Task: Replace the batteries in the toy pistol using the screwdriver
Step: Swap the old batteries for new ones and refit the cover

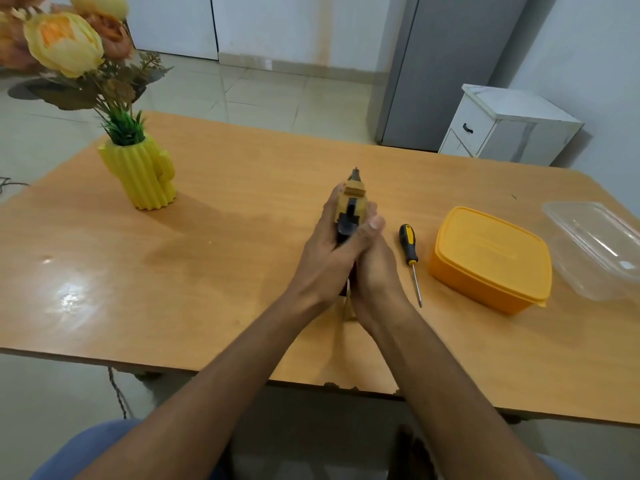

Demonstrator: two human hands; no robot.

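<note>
A yellow and black toy pistol [353,202] is held above the middle of the wooden table [207,271], its barrel pointing away from me. My left hand [325,258] wraps its left side and my right hand [372,271] clasps the right side, both closed around the grip. The grip and the pistol's underside are hidden by my hands. A screwdriver [410,258] with a black and yellow handle lies on the table just right of my right hand, tip toward me, untouched.
A closed yellow plastic box [491,261] sits right of the screwdriver. A clear plastic container [595,247] lies at the table's right edge. A yellow cactus-shaped vase [142,174] with artificial flowers stands at the back left. A white cabinet [502,126] stands beyond the table.
</note>
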